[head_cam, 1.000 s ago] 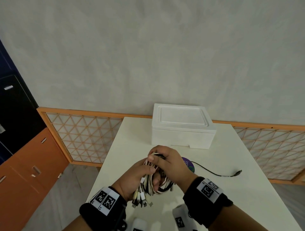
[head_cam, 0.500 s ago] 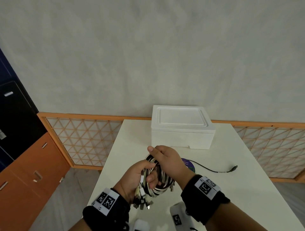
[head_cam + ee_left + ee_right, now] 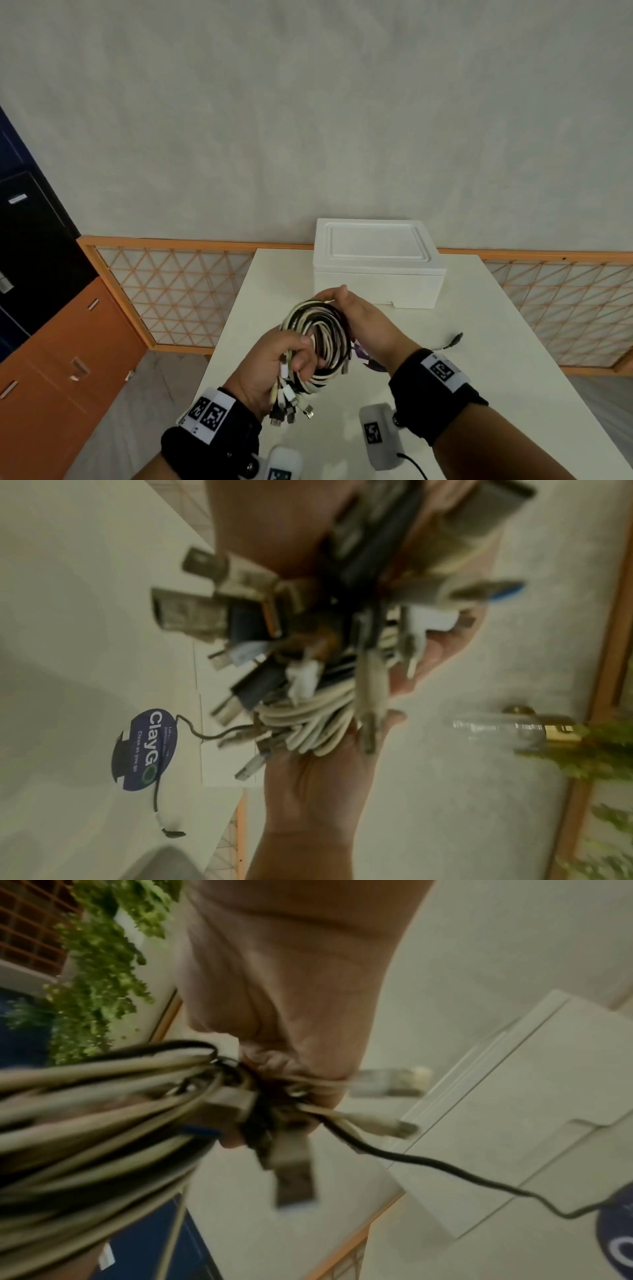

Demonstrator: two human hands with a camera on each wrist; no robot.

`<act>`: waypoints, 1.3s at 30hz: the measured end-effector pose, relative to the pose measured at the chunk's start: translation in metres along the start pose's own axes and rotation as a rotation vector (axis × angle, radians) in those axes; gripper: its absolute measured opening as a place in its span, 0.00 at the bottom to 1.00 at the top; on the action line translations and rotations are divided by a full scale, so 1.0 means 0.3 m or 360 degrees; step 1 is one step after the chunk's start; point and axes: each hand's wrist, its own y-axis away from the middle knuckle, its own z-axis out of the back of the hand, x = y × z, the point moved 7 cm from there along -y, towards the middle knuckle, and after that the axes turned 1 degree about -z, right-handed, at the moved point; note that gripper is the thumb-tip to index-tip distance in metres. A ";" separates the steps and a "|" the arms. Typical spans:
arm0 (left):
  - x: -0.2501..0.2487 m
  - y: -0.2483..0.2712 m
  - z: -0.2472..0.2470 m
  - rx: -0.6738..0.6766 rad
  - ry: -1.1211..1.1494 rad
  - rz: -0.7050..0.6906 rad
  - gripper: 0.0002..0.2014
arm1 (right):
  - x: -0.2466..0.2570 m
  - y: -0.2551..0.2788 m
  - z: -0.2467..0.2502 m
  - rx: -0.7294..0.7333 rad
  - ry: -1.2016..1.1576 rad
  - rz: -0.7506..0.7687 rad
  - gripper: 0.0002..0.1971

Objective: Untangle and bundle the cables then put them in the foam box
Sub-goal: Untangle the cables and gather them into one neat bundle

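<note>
A coil of several black and white cables (image 3: 318, 337) is held above the white table (image 3: 513, 359). My left hand (image 3: 279, 359) grips the coil's lower left, and the plugs (image 3: 291, 407) hang in a bunch below it. My right hand (image 3: 359, 318) holds the coil's far right side, fingertips (image 3: 334, 293) over its top. In the left wrist view the white loops (image 3: 308, 729) lie in my right palm (image 3: 315, 791). In the right wrist view my left hand (image 3: 284, 988) clamps the strands (image 3: 103, 1096). The white foam box (image 3: 376, 263) stands behind with its lid on.
A dark blue disc (image 3: 143, 750) with a thin black lead (image 3: 455, 339) lies on the table under my right hand. An orange lattice rail (image 3: 171, 284) runs behind the table, and orange and black cabinets (image 3: 51, 359) stand at the left.
My right hand has shifted from over the top of the bundle to its far right side. The coil has tipped up so that its open ring faces me.
</note>
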 end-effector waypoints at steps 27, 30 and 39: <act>-0.038 -0.047 0.042 -0.0162 0.0229 -0.0259 0.14 | -0.051 0.093 -0.092 -0.0217 -0.0275 -0.0252 0.12; -0.059 -0.037 0.025 -0.0208 0.0249 -0.0276 0.16 | -0.042 0.113 -0.073 -0.0234 -0.0111 -0.0186 0.14; -0.091 -0.057 0.107 -0.0489 0.0361 -0.0353 0.15 | -0.077 0.181 -0.089 -0.0060 0.1667 -0.0133 0.22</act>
